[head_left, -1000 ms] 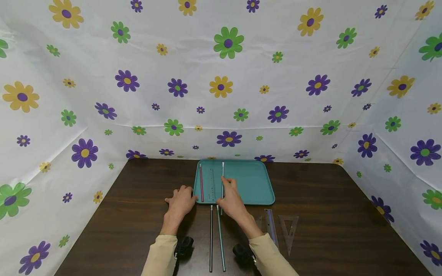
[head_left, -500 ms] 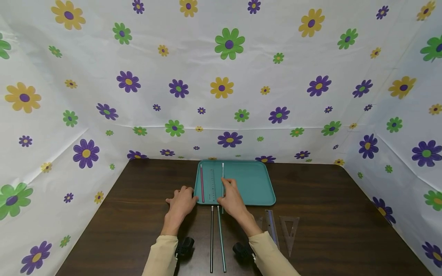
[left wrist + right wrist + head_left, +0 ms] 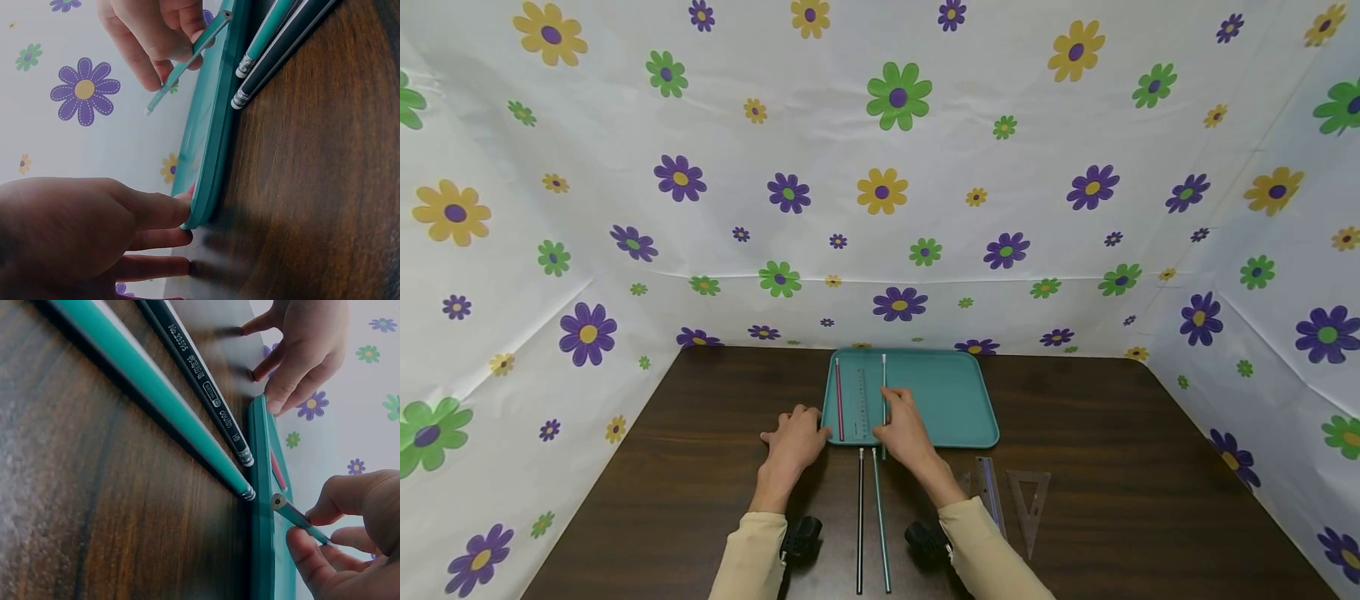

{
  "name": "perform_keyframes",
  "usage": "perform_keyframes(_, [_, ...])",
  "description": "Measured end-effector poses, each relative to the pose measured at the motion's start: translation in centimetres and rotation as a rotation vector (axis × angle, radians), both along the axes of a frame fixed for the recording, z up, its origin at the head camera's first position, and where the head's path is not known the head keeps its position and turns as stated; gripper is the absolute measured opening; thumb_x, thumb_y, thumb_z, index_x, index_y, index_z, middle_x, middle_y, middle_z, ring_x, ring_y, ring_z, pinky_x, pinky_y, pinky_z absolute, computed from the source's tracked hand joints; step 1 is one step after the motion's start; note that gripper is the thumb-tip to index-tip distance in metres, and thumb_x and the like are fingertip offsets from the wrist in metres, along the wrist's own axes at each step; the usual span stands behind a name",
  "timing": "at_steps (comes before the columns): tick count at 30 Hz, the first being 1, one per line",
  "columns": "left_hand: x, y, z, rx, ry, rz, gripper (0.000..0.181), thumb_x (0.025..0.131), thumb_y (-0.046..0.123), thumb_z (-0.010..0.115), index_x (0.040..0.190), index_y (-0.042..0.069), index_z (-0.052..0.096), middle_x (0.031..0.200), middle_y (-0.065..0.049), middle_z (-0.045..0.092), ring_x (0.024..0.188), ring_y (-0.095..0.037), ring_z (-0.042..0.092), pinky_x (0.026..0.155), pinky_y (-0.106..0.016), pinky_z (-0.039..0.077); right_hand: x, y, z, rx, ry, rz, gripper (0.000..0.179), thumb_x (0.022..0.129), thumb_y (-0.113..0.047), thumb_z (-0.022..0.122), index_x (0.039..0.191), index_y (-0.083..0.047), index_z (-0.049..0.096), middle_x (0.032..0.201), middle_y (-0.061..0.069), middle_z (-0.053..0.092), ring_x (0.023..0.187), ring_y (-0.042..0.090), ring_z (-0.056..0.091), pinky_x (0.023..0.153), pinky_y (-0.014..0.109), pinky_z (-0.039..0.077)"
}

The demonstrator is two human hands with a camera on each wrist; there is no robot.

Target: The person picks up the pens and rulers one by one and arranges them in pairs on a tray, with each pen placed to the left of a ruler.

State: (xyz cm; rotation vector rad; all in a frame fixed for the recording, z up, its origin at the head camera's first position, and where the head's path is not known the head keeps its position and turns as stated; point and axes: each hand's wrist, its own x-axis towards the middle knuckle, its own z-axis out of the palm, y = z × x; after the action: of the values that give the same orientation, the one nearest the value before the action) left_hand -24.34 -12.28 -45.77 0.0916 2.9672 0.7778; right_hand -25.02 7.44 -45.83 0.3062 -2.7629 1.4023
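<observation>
Dark wood-grain table (image 3: 715,467); white sheet (image 3: 820,150) with green, purple and yellow flowers behind and at both sides. Teal tray (image 3: 951,400) at the table's far edge, holding a red pencil (image 3: 839,400) and clear ruler (image 3: 861,404), side by side in its left part. Before it, a black pencil (image 3: 861,521) and green pencil (image 3: 882,521), eraser ends toward the tray. Blue-striped ruler (image 3: 990,492) and set square (image 3: 1030,504) farther right. Left hand (image 3: 793,437): palm down, fingers spread, thumb on the tray's near left corner. Right hand (image 3: 904,425): over the tray, fingers pinching a teal pencil (image 3: 301,520), eraser end away, near end about the front rim.
</observation>
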Motion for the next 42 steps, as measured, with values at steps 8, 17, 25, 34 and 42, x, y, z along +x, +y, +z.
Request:
perform_keyframes(8, [0.0,0.3,-0.1,-0.008,0.009,0.019,0.038,0.098,0.024,0.062,0.128,0.001,0.063,0.137,-0.026,0.052,0.125,-0.055,0.043,0.094,-0.086,0.024,-0.6,0.1,-0.5,0.011,0.002,0.010,0.065,0.083,0.008,0.063,0.144,0.010,0.044,0.142,0.030,0.041,0.077,0.016,0.045,0.060,0.025,0.037])
perform_keyframes(17, [0.0,0.1,0.0,0.003,0.005,0.008,0.038,0.098,0.023,0.062,0.129,0.001,0.062,0.137,-0.026,0.052,0.126,-0.056,0.042,0.093,-0.086,0.024,-1.2,0.3,-0.8,-0.029,-0.008,0.014,0.058,0.084,0.009,0.060,0.141,0.010,0.048,0.144,0.030,0.043,0.072,0.016,0.046,0.057,0.026,0.036])
perform_keyframes(25, [0.0,0.1,0.0,-0.002,0.003,0.006,0.038,0.098,0.023,0.062,0.128,0.001,0.063,0.137,-0.026,0.052,0.126,-0.056,0.042,0.093,-0.086,0.024,-1.2,0.3,-1.0,-0.047,-0.017,0.002,0.057,0.084,0.008,0.059,0.141,0.007,0.050,0.137,0.026,0.050,0.064,0.014,0.040,0.053,0.026,0.032])
perform_keyframes(34, [0.0,0.1,0.0,-0.005,0.001,0.005,0.039,0.098,0.024,0.062,0.129,0.001,0.062,0.137,-0.026,0.052,0.126,-0.055,0.043,0.093,-0.086,0.024,-1.6,0.1,-1.0,-0.004,-0.008,-0.010,0.055,0.083,0.007,0.061,0.137,0.008,0.054,0.135,0.026,0.050,0.078,0.018,0.048,0.060,0.027,0.038])
perform_keyframes(42, [-0.1,0.1,0.0,-0.013,-0.002,0.017,0.039,0.098,0.024,0.062,0.129,0.002,0.062,0.137,-0.026,0.052,0.126,-0.055,0.043,0.093,-0.086,0.025,-1.8,0.0,-1.0,0.013,-0.002,-0.008,0.048,0.083,0.007,0.062,0.131,0.008,0.059,0.128,0.025,0.053,0.081,0.018,0.049,0.063,0.027,0.039])
